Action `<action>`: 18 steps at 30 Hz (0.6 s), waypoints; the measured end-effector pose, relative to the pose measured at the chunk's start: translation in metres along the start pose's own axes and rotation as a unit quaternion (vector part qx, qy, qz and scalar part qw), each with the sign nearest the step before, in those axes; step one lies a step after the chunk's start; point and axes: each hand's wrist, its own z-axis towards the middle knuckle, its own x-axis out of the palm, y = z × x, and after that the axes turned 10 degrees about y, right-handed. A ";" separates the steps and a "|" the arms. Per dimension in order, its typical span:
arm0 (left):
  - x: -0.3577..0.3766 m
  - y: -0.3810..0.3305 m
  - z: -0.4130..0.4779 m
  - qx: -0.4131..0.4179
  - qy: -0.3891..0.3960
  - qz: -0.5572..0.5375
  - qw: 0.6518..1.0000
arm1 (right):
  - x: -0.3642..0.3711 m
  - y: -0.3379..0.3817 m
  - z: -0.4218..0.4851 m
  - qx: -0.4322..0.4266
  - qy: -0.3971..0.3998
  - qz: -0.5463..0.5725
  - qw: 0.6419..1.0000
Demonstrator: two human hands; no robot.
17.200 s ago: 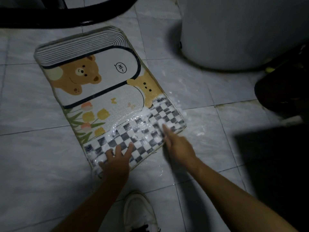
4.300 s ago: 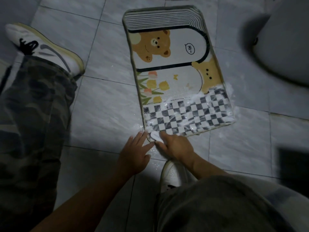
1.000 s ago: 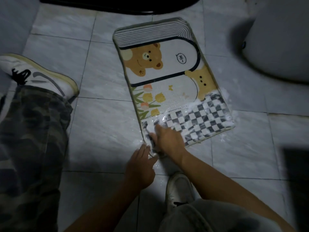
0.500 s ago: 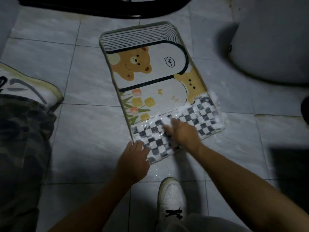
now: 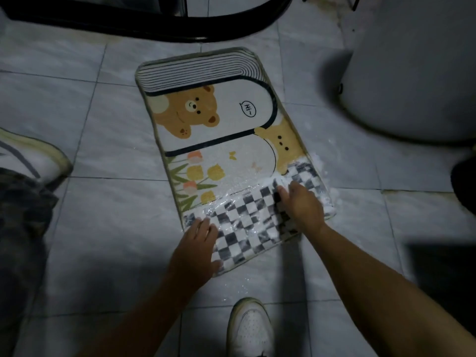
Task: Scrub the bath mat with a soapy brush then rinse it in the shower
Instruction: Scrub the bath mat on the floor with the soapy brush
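My left hand (image 5: pixel 195 249) lies flat, fingers straight, on the soapy bath mat (image 5: pixel 213 140) at seven o'clock. My right hand (image 5: pixel 302 207) grips the brush (image 5: pixel 277 198) at five.

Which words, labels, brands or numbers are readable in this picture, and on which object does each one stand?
"Hi~": inside the black speech bubble printed on the bath mat, to the right of the brown bear.
No other text is readable. The white shoe at the bottom shows no legible brand or number.
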 end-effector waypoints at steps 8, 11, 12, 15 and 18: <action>-0.008 -0.011 0.009 0.002 0.004 0.016 1.000 | 0.026 0.021 -0.030 -0.197 0.129 -0.045 0.971; -0.016 -0.018 0.009 -0.022 0.024 0.007 0.999 | -0.006 -0.010 0.003 -0.070 0.073 0.007 0.995; -0.020 -0.020 0.009 -0.027 0.026 0.006 0.999 | -0.010 -0.015 0.007 -0.039 0.043 0.014 0.998; -0.033 -0.028 0.012 -0.039 0.036 0.011 0.999 | 0.008 0.005 -0.010 -0.066 0.034 -0.017 0.997; -0.044 -0.036 0.018 -0.066 0.070 0.019 0.995 | 0.035 0.028 -0.046 -0.163 0.120 -0.045 0.978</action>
